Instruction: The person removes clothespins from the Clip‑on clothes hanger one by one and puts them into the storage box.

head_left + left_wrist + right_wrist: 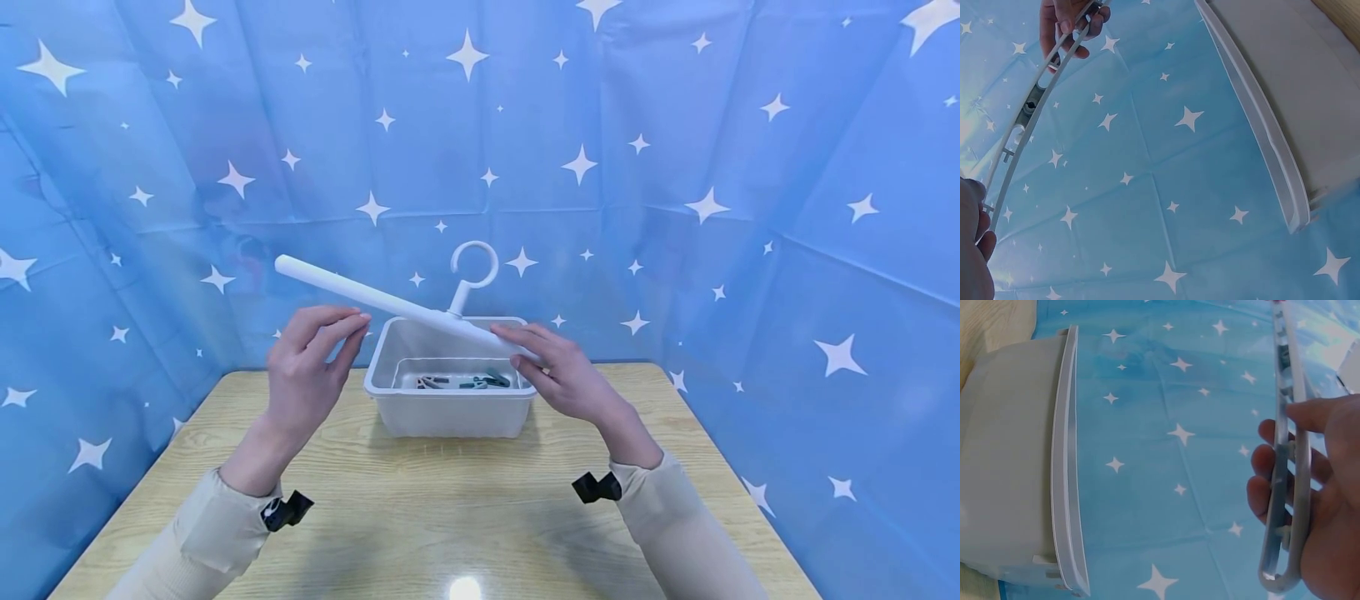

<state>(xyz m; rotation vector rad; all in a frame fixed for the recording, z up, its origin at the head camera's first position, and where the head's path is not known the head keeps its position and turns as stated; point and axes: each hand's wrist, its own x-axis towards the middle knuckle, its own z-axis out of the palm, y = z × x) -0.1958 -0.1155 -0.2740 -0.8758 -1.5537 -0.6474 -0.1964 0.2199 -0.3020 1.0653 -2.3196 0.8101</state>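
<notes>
A white hanger point(390, 303), with a round open hook point(495, 265) on top, is held tilted above a bin, its left end higher. My right hand point(558, 371) grips its lower right part, thumb on one side and fingers on the other in the right wrist view. With thumb and fingertips together, my left hand point(307, 362) pinches at the hanger's underside, left of the hook. From below, the hanger point(1030, 106) shows two long rails with small crosspieces and dark pieces between them. Just what sits between my left fingertips is partly hidden.
A white plastic bin point(453, 414) stands at the back of the wooden table point(450, 508). Several small clips point(487, 380), green and brownish, lie inside it. Blue cloth point(750, 250) with white stars hangs behind and at both sides.
</notes>
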